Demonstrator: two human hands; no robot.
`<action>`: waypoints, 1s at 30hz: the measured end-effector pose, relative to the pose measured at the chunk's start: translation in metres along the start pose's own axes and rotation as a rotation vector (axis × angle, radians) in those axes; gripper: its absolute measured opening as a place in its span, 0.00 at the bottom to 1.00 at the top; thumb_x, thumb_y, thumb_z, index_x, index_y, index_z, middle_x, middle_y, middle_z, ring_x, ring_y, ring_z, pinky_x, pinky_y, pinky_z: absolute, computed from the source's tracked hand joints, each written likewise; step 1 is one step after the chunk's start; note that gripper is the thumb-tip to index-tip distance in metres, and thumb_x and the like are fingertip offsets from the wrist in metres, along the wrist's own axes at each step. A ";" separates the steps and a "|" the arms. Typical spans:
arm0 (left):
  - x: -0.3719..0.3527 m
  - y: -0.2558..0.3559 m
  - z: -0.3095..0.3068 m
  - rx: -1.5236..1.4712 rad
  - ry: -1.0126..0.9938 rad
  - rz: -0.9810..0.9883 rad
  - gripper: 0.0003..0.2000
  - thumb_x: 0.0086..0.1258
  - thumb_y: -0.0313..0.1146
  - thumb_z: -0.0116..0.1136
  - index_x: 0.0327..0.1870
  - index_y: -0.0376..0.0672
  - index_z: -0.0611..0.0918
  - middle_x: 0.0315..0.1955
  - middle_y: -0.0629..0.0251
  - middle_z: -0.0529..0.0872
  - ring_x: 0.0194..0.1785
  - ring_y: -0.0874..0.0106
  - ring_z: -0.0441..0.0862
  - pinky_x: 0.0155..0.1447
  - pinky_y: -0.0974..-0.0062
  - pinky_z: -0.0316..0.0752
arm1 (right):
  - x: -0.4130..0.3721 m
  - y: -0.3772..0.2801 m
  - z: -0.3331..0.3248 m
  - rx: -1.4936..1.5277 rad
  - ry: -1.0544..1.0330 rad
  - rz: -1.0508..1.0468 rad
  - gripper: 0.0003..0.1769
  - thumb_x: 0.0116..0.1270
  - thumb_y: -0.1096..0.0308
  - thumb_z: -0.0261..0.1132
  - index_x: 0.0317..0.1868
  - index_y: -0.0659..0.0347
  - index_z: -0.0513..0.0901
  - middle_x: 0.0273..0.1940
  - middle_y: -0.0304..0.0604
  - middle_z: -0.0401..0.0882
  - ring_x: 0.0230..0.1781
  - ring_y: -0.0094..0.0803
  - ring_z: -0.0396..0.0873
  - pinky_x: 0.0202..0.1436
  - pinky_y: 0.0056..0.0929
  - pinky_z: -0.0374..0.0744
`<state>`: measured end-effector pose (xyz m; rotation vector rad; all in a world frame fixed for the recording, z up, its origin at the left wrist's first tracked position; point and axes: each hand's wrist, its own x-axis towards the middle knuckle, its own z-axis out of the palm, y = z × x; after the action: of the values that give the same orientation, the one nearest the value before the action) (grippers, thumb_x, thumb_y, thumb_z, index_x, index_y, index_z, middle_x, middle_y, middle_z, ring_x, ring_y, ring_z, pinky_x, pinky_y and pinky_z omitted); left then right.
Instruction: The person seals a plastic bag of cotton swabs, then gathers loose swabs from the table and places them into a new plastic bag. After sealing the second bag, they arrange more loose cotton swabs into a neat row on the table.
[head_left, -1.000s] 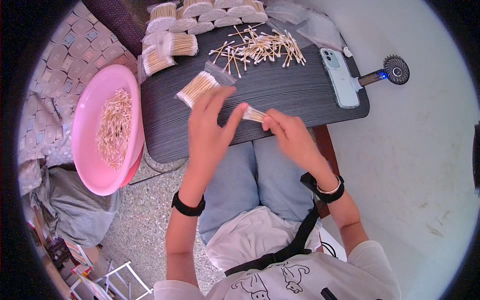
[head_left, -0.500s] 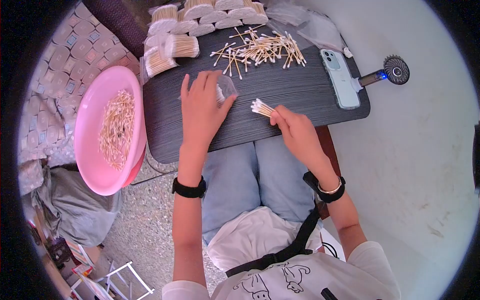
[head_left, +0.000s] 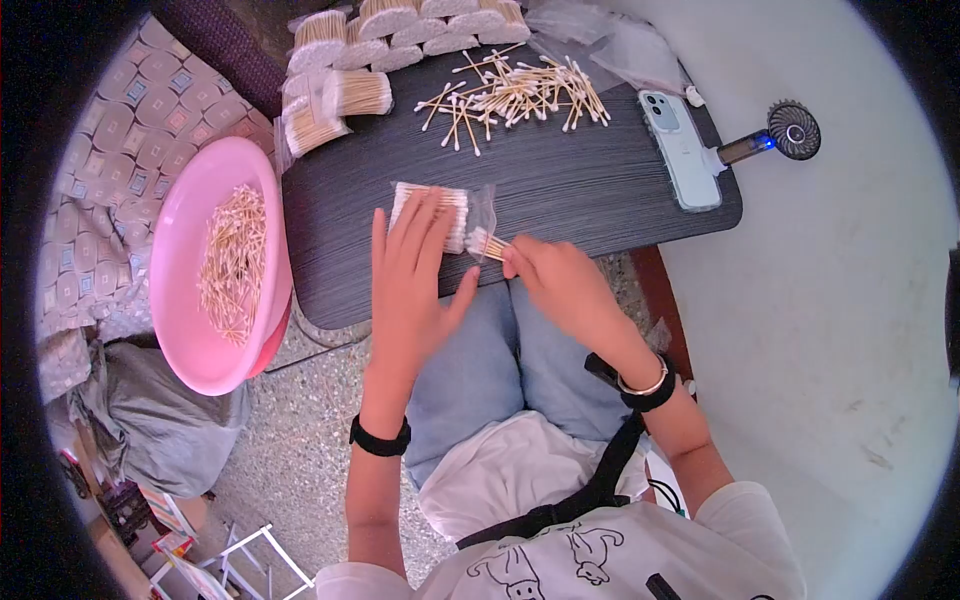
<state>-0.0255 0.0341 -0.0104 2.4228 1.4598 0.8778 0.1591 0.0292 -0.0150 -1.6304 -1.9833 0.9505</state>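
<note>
Cotton swabs (head_left: 488, 246) in a small bunch meet the loose plastic end of a filled bag (head_left: 456, 222) on the dark table (head_left: 345, 225). The right hand (head_left: 572, 290) pinches their sticks, seemingly to keep the white tips free, facing the bag. Across it, the left hand (head_left: 408, 300) lies with fingers extended, likely steadying it.

Prob. home rm, patterned fabric (head_left: 160, 110) & speckled floor (head_left: 290, 420).
</note>
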 end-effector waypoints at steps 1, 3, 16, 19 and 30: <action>-0.004 -0.001 0.002 0.000 0.001 -0.025 0.29 0.55 0.27 0.61 0.63 0.41 0.71 0.64 0.59 0.70 0.70 0.60 0.63 0.73 0.49 0.47 | -0.001 -0.001 0.000 0.033 -0.012 -0.017 0.14 0.72 0.62 0.51 0.32 0.59 0.78 0.27 0.50 0.81 0.29 0.52 0.80 0.33 0.49 0.76; -0.008 -0.012 0.008 0.023 -0.005 0.012 0.31 0.55 0.29 0.63 0.64 0.41 0.69 0.66 0.59 0.68 0.71 0.60 0.61 0.73 0.49 0.46 | -0.003 -0.003 -0.003 0.096 -0.038 -0.053 0.15 0.72 0.62 0.50 0.33 0.61 0.77 0.27 0.52 0.80 0.29 0.52 0.80 0.33 0.48 0.76; -0.005 -0.008 0.018 -0.064 0.135 -0.019 0.24 0.64 0.35 0.60 0.60 0.36 0.71 0.64 0.56 0.71 0.69 0.54 0.64 0.73 0.50 0.50 | 0.001 0.000 0.000 0.288 -0.037 -0.154 0.14 0.72 0.65 0.51 0.33 0.65 0.76 0.28 0.52 0.80 0.31 0.52 0.79 0.35 0.43 0.75; -0.003 -0.008 0.024 -0.083 0.173 0.001 0.16 0.66 0.32 0.56 0.51 0.32 0.74 0.60 0.49 0.73 0.67 0.50 0.66 0.71 0.51 0.55 | 0.001 -0.003 -0.001 0.295 -0.058 -0.124 0.14 0.72 0.64 0.51 0.33 0.65 0.75 0.26 0.49 0.78 0.28 0.45 0.77 0.33 0.38 0.73; -0.010 -0.001 0.023 -0.124 0.151 -0.068 0.05 0.69 0.26 0.50 0.40 0.35 0.72 0.62 0.46 0.70 0.66 0.46 0.64 0.70 0.50 0.56 | -0.002 0.003 0.000 0.457 -0.129 -0.061 0.16 0.72 0.63 0.51 0.31 0.66 0.74 0.22 0.48 0.74 0.22 0.38 0.74 0.29 0.33 0.71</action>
<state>-0.0164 0.0297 -0.0332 2.2471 1.4798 1.1227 0.1613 0.0271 -0.0169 -1.2740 -1.7139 1.3921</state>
